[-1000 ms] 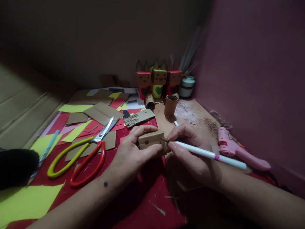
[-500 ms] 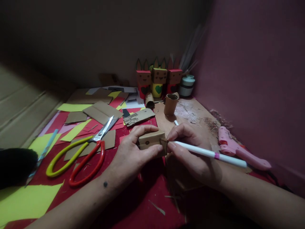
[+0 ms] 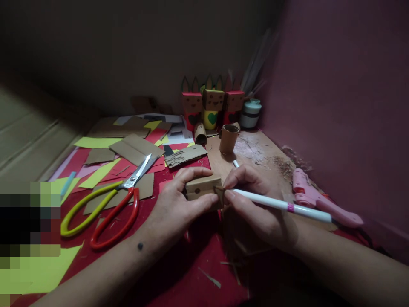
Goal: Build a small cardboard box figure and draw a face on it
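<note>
My left hand (image 3: 177, 200) is closed around a small brown cardboard block (image 3: 202, 187) with dots on its face, held just above the red work surface (image 3: 179, 264). My right hand (image 3: 255, 200) grips a white pen with a pink band (image 3: 287, 207), its tip pressed against the right end of the block. The pen's barrel runs back to the right over my wrist. Both hands meet at the middle of the view.
Scissors with yellow and red handles (image 3: 108, 204) lie left of my hands among cardboard, red and yellow paper scraps (image 3: 99, 172). A pink glue gun (image 3: 315, 200) lies at the right by the wall. Three cardboard figures (image 3: 212, 106), a cardboard tube (image 3: 228, 138) and a jar (image 3: 251, 114) stand at the back.
The pen tip has moved slightly against the block's right end. The hands stay in place, and the view has shifted a little.
</note>
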Demonstrator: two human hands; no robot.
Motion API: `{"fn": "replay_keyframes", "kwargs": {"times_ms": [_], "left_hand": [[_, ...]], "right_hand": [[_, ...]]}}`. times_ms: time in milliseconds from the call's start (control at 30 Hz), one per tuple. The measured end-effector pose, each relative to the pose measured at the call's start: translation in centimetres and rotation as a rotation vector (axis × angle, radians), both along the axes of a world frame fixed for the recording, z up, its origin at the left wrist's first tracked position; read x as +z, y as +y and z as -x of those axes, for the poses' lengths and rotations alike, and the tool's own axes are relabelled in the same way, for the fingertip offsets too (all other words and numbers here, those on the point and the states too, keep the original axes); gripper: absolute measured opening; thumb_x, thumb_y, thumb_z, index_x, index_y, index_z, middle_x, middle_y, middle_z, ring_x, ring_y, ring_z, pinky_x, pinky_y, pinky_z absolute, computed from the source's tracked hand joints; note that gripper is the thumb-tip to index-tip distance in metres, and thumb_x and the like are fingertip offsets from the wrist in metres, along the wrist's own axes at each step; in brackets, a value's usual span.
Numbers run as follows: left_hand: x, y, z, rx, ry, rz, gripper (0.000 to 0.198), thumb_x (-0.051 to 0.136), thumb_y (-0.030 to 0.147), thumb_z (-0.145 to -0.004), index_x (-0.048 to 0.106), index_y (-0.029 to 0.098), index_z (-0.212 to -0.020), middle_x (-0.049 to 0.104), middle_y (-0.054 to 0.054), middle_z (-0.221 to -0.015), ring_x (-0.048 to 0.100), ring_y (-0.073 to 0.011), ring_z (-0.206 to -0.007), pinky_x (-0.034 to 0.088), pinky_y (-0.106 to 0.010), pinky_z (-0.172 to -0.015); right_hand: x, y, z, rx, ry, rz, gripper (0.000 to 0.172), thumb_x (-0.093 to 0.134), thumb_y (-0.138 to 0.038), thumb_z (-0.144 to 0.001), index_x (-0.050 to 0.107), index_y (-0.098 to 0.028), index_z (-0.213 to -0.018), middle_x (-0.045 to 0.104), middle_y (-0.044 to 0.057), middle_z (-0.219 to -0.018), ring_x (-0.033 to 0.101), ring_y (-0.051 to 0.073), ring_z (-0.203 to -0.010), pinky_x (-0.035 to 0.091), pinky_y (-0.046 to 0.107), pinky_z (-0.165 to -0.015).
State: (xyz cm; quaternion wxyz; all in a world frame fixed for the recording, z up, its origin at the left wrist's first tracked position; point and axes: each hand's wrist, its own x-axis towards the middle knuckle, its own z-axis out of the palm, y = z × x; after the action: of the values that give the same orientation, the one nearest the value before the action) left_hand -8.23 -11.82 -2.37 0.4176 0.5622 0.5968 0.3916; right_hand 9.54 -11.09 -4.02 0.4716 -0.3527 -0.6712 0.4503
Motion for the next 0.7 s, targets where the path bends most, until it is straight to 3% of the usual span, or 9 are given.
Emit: {"fn": "replay_keyframes", "kwargs": {"times_ms": [500, 700], "left_hand": [[0.33, -0.62, -0.45, 0.047, -0.020, -0.014, 0.038, 0.079, 0.036, -0.070, 0.074, 0.024, -0.106, 0.071, -0.004, -0.080, 0.066, -0.0210, -0.067, 0.051, -0.027, -0.054], [0.15, -0.35, -0.21, 0.017, -0.001, -0.021, 0.037, 0.080, 0.039, -0.071, 0.073, 0.024, -0.104, 0.072, -0.005, -0.091, 0.067, -0.0217, -0.078, 0.052, -0.027, -0.061]], "right_hand": [[-0.08, 0.04, 0.24, -0.023, -0.001, 0.001, 0.003, 0.059, -0.021, -0.087, 0.056, -0.023, -0.086, 0.054, -0.002, -0.069, 0.049, 0.013, -0.058, 0.039, 0.027, -0.052], [-0.37, 0.00, 0.17, -0.024, 0.023, 0.019, 0.005, 0.059, -0.021, -0.090, 0.056, -0.024, -0.088, 0.053, -0.004, -0.067, 0.047, 0.012, -0.057, 0.038, 0.026, -0.051]]}}
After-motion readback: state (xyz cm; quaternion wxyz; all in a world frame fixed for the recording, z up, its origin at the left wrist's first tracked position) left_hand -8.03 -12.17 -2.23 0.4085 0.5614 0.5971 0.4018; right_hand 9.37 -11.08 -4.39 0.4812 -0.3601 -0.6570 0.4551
